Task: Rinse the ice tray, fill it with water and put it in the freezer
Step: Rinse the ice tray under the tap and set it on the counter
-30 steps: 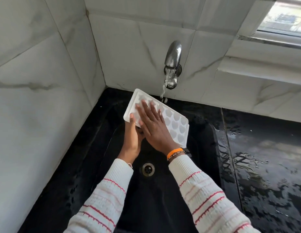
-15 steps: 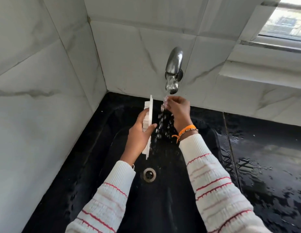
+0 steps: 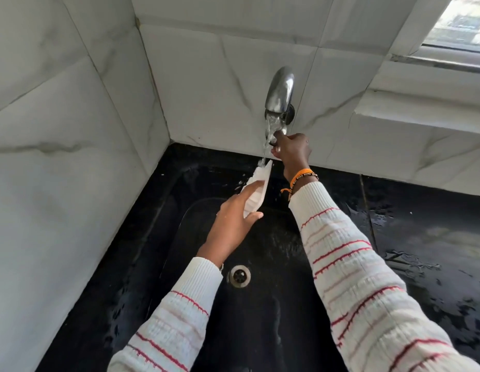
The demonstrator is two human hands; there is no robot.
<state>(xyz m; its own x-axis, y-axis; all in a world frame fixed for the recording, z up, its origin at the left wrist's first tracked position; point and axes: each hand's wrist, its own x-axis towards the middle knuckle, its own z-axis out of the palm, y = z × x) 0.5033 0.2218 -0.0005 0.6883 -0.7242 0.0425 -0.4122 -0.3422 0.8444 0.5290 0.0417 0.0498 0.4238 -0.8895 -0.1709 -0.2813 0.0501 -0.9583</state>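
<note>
My left hand (image 3: 232, 226) grips the white ice tray (image 3: 256, 190) by its near end and holds it on edge over the black sink (image 3: 185, 237). The tray's far tip sits under the running water from the chrome tap (image 3: 279, 92) on the back wall. My right hand (image 3: 292, 153) is raised to the tap's spout, with its fingers closed on the knob just under the tap. The tray's cells face away, so I see only its edge and underside.
The sink drain (image 3: 239, 275) lies below my left wrist. A wet black counter (image 3: 426, 251) stretches to the right. Marble-tiled walls close in on the left and back, and a window ledge (image 3: 421, 111) juts out at upper right.
The tray went from lying flat under my right palm to standing on edge in my left hand. My right hand left the tray and rose to the tap's knob.
</note>
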